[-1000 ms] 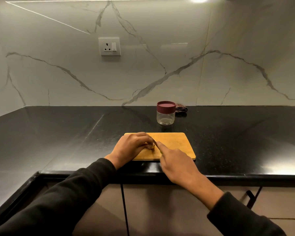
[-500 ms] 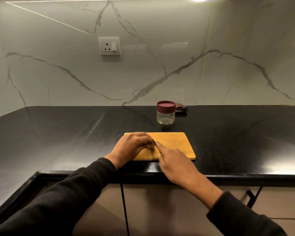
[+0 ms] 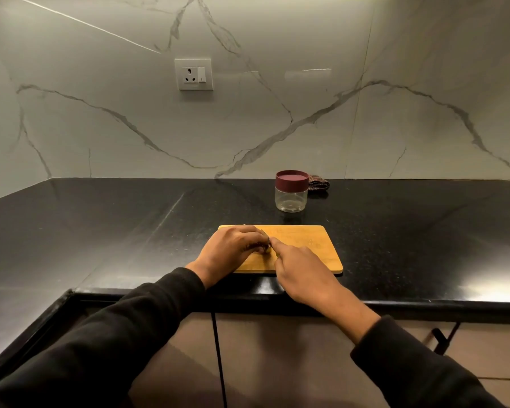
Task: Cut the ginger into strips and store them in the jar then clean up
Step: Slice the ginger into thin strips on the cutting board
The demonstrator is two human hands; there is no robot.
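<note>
A wooden cutting board (image 3: 309,245) lies near the counter's front edge. My left hand (image 3: 233,250) rests on its left part, fingers curled down on a small piece of ginger (image 3: 265,249) that is mostly hidden. My right hand (image 3: 301,269) is closed on a knife, index finger stretched forward. Only a sliver of the blade (image 3: 266,233) shows between the two hands, right beside the ginger. Behind the board stands a clear glass jar (image 3: 291,198) with its maroon lid (image 3: 292,178) on.
A dark patterned cloth (image 3: 319,184) lies behind the jar against the marble wall. The black counter (image 3: 130,231) stretches left and right. A wall socket (image 3: 193,73) sits above. Cabinet fronts with a black handle (image 3: 442,337) are below the counter edge.
Both hands stay at the same spot on the board. My right hand has shifted only slightly against the ginger.
</note>
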